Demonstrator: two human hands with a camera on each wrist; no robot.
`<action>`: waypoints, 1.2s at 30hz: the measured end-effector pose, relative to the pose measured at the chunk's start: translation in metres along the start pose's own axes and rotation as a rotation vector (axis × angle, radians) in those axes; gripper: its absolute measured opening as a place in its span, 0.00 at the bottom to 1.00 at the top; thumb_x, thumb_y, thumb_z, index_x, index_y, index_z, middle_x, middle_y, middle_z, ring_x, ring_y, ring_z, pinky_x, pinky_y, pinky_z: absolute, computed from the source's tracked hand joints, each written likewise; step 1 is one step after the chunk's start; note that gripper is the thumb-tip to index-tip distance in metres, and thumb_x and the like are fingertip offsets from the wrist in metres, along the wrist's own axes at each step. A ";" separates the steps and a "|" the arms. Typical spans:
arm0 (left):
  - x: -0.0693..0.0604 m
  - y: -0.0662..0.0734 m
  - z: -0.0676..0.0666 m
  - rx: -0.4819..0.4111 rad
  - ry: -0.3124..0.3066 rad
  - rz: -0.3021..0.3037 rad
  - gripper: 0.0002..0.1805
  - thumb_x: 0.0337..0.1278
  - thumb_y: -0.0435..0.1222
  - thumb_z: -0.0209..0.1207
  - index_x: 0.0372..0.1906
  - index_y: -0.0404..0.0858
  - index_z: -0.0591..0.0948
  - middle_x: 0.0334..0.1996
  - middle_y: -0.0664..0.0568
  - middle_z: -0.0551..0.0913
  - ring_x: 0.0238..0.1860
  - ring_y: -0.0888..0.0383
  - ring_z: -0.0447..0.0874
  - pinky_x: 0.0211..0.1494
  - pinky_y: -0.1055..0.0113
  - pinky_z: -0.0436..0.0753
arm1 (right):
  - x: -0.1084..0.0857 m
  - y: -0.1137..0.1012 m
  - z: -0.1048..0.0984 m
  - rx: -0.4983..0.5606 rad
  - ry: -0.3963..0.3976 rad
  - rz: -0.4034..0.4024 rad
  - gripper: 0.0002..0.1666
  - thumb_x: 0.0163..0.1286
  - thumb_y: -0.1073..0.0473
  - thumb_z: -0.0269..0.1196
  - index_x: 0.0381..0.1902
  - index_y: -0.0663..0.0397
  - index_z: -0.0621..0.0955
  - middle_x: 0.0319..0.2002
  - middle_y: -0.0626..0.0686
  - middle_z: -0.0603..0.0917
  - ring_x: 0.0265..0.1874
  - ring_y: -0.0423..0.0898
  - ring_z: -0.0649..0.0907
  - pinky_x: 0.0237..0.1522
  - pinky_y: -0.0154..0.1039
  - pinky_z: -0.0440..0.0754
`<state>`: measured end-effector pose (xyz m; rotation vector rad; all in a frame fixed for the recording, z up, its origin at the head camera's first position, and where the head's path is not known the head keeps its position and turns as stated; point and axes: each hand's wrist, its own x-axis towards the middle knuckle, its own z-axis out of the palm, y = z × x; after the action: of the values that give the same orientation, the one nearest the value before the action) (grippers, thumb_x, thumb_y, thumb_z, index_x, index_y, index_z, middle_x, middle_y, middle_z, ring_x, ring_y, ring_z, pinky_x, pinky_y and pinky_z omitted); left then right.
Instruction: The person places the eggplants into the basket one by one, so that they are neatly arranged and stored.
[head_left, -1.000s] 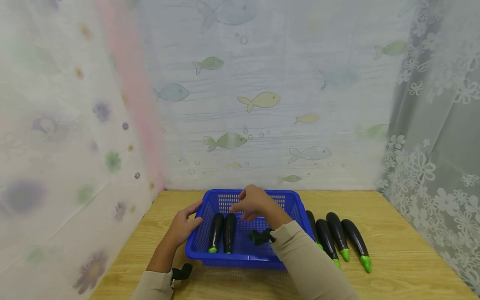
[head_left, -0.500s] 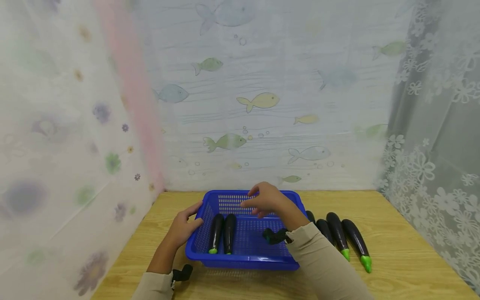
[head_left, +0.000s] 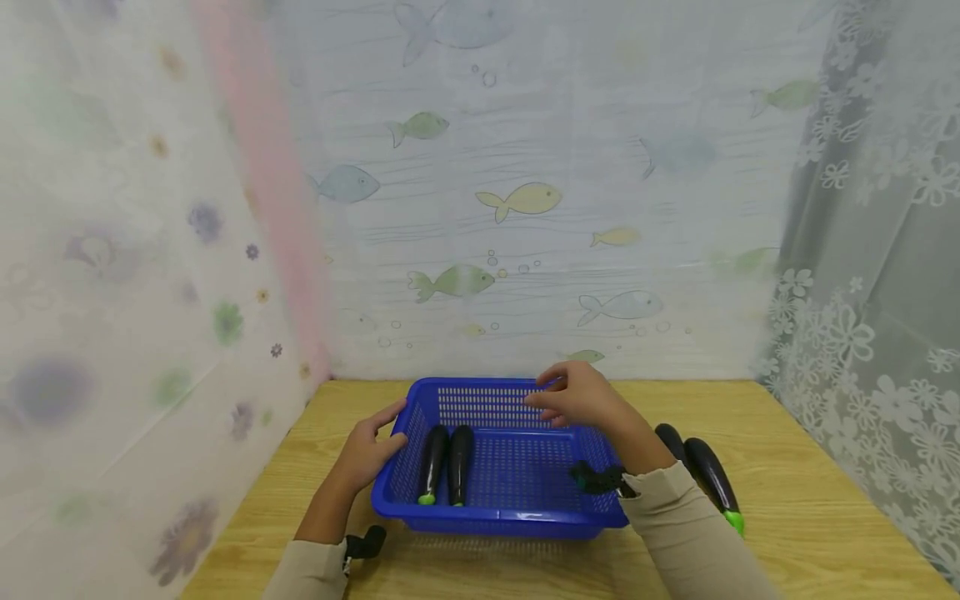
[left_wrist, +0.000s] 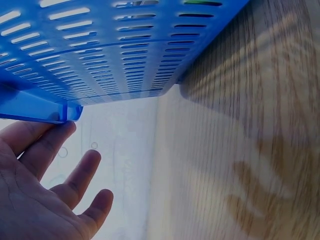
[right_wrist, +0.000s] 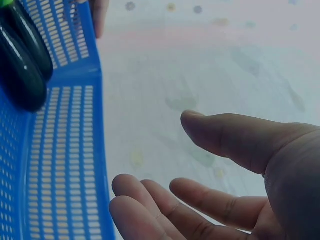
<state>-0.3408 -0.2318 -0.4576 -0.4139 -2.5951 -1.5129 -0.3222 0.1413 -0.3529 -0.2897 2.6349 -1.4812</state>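
Note:
A blue plastic basket [head_left: 510, 515] with slotted walls stands on the wooden table. My left hand [head_left: 365, 452] holds its left rim, thumb over the edge; the left wrist view shows fingertips at the rim's outer side and two fingers free of it. Two dark eggplants [head_left: 459, 467] with green stem ends lie side by side along the basket's left side. My right hand [head_left: 581, 396] is raised over the back right part of the basket, fingers loosely bent and thumb apart. In the right wrist view nothing lies between those fingers [right_wrist: 200, 125].
More eggplants [head_left: 712, 475] lie on the table [head_left: 810, 500] right of the basket, partly hidden by the right forearm. A fish-patterned curtain [head_left: 525, 292] hangs behind the table, with patterned curtains at left and right.
My right hand has moved right, away from above the two eggplants in the basket. Its forearm now covers more of the eggplants on the table. The left hand and basket stay in place.

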 end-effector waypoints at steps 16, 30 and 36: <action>-0.001 0.000 0.001 0.012 0.015 -0.023 0.35 0.64 0.37 0.60 0.78 0.45 0.70 0.76 0.45 0.71 0.74 0.37 0.69 0.71 0.38 0.73 | -0.036 0.029 -0.048 0.027 0.057 -0.017 0.35 0.70 0.49 0.70 0.67 0.62 0.76 0.56 0.64 0.85 0.47 0.55 0.90 0.46 0.50 0.90; 0.000 0.006 -0.001 0.002 0.007 -0.020 0.35 0.64 0.37 0.61 0.77 0.46 0.70 0.76 0.44 0.70 0.75 0.36 0.68 0.72 0.37 0.71 | -0.070 0.054 -0.087 0.051 0.126 0.024 0.39 0.73 0.45 0.67 0.70 0.65 0.72 0.61 0.67 0.83 0.52 0.55 0.88 0.49 0.47 0.89; 0.000 0.004 0.000 0.020 0.006 -0.026 0.35 0.64 0.37 0.60 0.77 0.46 0.70 0.76 0.44 0.70 0.76 0.37 0.67 0.73 0.36 0.69 | -0.079 0.070 -0.099 0.084 0.151 0.049 0.42 0.73 0.43 0.66 0.73 0.63 0.70 0.65 0.67 0.80 0.56 0.55 0.87 0.50 0.46 0.89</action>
<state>-0.3398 -0.2305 -0.4544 -0.3737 -2.6185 -1.4927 -0.2710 0.2770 -0.3614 -0.1092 2.6621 -1.6535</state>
